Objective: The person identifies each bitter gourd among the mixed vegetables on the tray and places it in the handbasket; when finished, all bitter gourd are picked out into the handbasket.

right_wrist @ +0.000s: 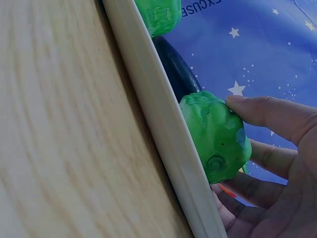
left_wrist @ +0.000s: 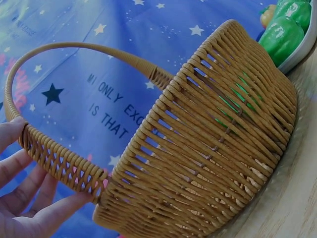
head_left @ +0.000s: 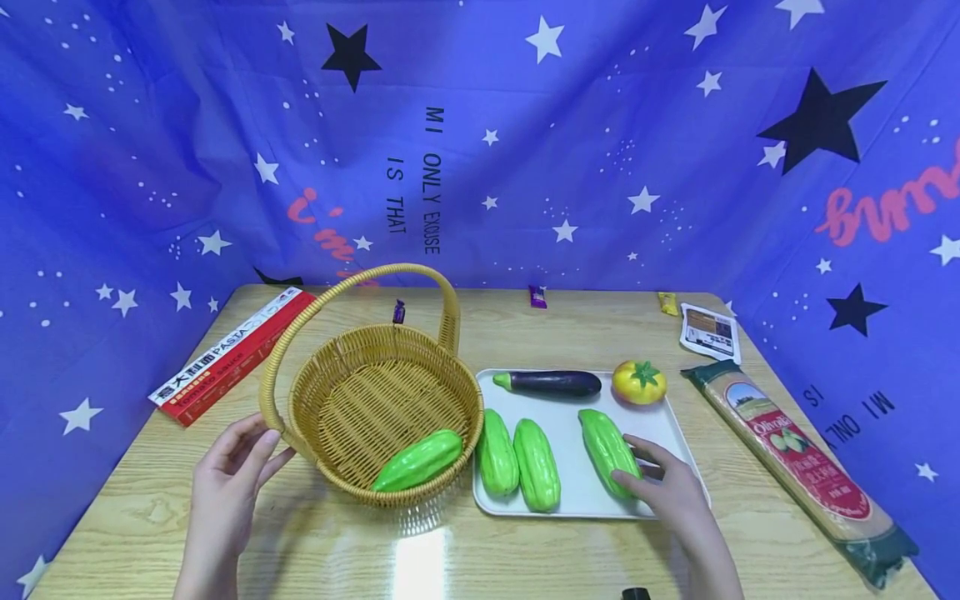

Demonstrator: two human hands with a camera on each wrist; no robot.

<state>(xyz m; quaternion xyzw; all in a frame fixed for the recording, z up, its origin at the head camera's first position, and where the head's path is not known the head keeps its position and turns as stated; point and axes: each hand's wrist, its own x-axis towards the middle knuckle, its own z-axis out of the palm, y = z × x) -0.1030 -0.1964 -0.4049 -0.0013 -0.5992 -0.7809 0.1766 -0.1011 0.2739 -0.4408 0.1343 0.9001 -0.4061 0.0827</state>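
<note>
My left hand [head_left: 234, 471] holds the wicker basket [head_left: 461, 367] at the foot of its arched handle [left_wrist: 64, 156], fingers and thumb against the woven part. One green bitter melon [head_left: 418, 461] lies inside the basket, against its near side. Over the white tray [head_left: 585, 500], my right hand [head_left: 667, 483] grips another bitter melon [head_left: 606, 454], thumb on one side and fingers on the other; the right wrist view shows the rounded end of this melon [right_wrist: 215, 144]. Left of it on the tray lie two more melons [head_left: 498, 454], side by side.
An eggplant [head_left: 555, 383] and a yellow tomato-like fruit [head_left: 639, 383] lie along the tray's far side. A red pasta box [head_left: 232, 358] is left of the basket. At right lie a long pasta bag [head_left: 802, 467] and a flat packet [head_left: 709, 333]. Small candies [head_left: 537, 297] dot the back.
</note>
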